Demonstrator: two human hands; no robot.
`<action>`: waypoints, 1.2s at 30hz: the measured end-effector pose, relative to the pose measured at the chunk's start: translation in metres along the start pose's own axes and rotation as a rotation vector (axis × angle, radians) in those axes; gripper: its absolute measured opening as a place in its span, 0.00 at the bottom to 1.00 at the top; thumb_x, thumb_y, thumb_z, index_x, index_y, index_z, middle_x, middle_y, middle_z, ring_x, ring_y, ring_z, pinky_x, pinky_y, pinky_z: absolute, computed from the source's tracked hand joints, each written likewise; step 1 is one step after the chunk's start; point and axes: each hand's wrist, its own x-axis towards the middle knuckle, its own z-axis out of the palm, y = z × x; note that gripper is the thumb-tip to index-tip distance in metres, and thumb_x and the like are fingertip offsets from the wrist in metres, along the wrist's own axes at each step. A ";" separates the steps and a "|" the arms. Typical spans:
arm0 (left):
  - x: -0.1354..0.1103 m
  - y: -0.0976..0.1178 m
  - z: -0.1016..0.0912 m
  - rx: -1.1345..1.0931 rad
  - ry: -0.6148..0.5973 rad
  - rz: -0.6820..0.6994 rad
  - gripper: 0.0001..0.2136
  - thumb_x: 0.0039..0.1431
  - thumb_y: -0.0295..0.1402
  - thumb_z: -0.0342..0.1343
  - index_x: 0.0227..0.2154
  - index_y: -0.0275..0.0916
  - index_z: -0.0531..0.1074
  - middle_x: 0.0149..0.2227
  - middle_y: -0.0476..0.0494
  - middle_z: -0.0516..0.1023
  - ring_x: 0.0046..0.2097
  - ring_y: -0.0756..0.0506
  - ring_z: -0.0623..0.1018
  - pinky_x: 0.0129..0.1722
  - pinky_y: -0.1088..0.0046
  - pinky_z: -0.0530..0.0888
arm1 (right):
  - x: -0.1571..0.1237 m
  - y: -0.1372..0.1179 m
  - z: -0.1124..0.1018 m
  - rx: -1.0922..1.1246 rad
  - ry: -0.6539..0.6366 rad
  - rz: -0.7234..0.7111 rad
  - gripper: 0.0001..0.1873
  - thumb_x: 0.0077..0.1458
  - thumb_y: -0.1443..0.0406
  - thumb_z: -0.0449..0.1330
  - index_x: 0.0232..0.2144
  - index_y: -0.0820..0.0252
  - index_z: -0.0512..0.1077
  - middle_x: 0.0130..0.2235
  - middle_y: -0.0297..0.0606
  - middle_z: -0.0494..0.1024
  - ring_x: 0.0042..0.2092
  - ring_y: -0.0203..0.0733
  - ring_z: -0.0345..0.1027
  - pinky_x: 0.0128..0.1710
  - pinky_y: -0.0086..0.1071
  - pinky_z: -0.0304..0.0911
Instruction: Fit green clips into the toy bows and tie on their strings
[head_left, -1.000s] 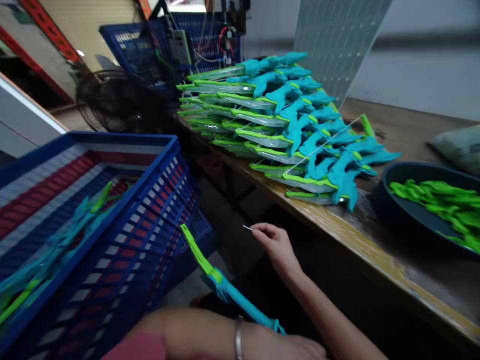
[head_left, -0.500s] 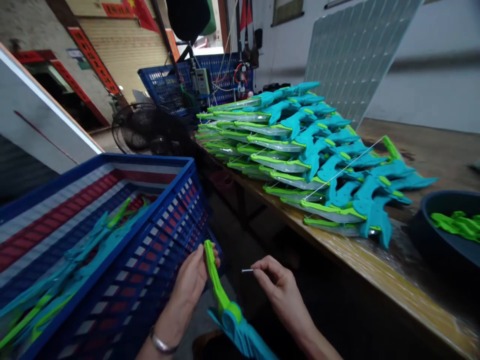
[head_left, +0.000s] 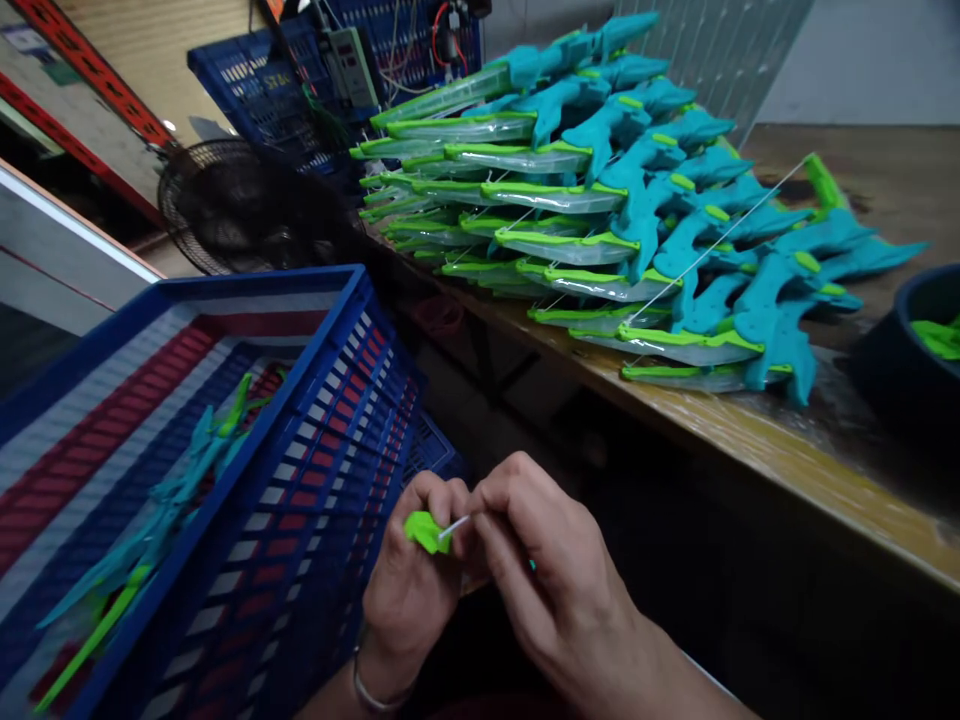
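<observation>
Low in the middle of the view my left hand (head_left: 412, 580) is closed around the green tip of a teal and green plastic toy (head_left: 424, 530). Most of that toy is hidden behind both hands. My right hand (head_left: 540, 580) pinches a thin white string end (head_left: 454, 527) and holds it against the green tip. A silver bangle (head_left: 371, 690) sits on my left wrist. Both hands hover in front of the wooden table's edge, right of a blue crate.
A blue plastic crate (head_left: 330, 420) at left holds several teal and green toys (head_left: 150, 520). On the wooden table (head_left: 750, 430) lies a big stack of the same toys (head_left: 600, 200) strung on a white cord. A dark bowl (head_left: 900, 350) of green parts stands at right. A fan (head_left: 225, 210) stands behind.
My hands have come together: the right hand brought the string end to the toy's green tip, and the left hand slid up to grip that tip. The camera tilted down.
</observation>
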 end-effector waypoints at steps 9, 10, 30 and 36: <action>-0.008 -0.001 -0.012 -0.025 -0.023 -0.003 0.18 0.61 0.51 0.58 0.31 0.40 0.69 0.27 0.50 0.60 0.30 0.49 0.62 0.31 0.74 0.67 | -0.010 -0.006 0.011 -0.055 -0.019 -0.087 0.07 0.67 0.72 0.51 0.37 0.58 0.66 0.35 0.36 0.66 0.32 0.36 0.63 0.29 0.30 0.63; -0.009 0.000 -0.012 -0.017 -0.019 -0.003 0.19 0.61 0.52 0.58 0.31 0.40 0.69 0.27 0.50 0.59 0.29 0.49 0.61 0.31 0.74 0.67 | -0.010 -0.005 0.012 -0.066 -0.018 -0.094 0.07 0.67 0.72 0.51 0.37 0.59 0.65 0.34 0.36 0.66 0.31 0.36 0.62 0.28 0.30 0.62; 0.002 0.005 0.011 0.104 0.152 -0.189 0.10 0.60 0.43 0.65 0.37 0.42 0.77 0.30 0.50 0.71 0.30 0.51 0.71 0.38 0.74 0.72 | -0.012 0.010 0.017 -0.529 0.174 -0.312 0.11 0.68 0.70 0.51 0.49 0.65 0.70 0.34 0.43 0.76 0.32 0.39 0.69 0.26 0.28 0.65; -0.002 -0.001 0.018 0.271 0.192 -0.201 0.13 0.60 0.48 0.63 0.37 0.44 0.76 0.30 0.50 0.71 0.30 0.50 0.71 0.32 0.77 0.70 | -0.009 0.020 0.009 -0.806 0.210 -0.571 0.14 0.65 0.71 0.48 0.43 0.69 0.73 0.34 0.47 0.79 0.32 0.45 0.72 0.26 0.35 0.67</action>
